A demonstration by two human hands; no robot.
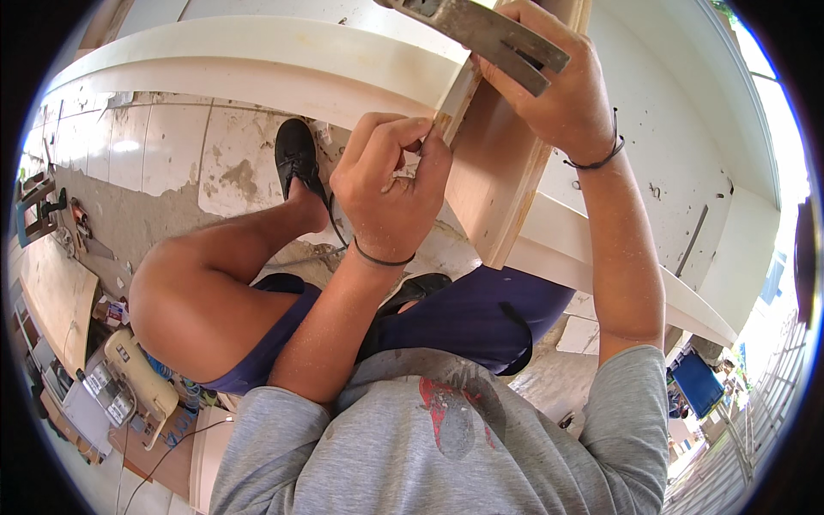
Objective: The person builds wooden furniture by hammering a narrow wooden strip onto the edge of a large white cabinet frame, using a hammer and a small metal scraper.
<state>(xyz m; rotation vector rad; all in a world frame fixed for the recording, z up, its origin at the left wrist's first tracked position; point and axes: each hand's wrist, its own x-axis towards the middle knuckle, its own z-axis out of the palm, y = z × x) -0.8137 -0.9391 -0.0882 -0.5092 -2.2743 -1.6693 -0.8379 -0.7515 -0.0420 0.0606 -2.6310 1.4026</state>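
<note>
My right hand (562,99) is closed around a claw hammer at the top of the view. The hammer's worn metal head (489,39) points its split claw toward my wrist, and its handle is hidden. My left hand (386,184) pinches something small and dark between thumb and fingers, too hidden to name. Those fingertips touch the end of a long white board (249,64), where it meets a brownish wooden board (493,176) standing on edge. Under my right forearm, another white board (558,232) runs off to the lower right.
A large white panel (661,129) with debris lies to the right. My bent leg (215,300) and black shoe (296,154) are close to the long board. Scattered tools, a cable (154,468) and a plywood sheet (56,287) lie at left; a blue container (697,384) is at right.
</note>
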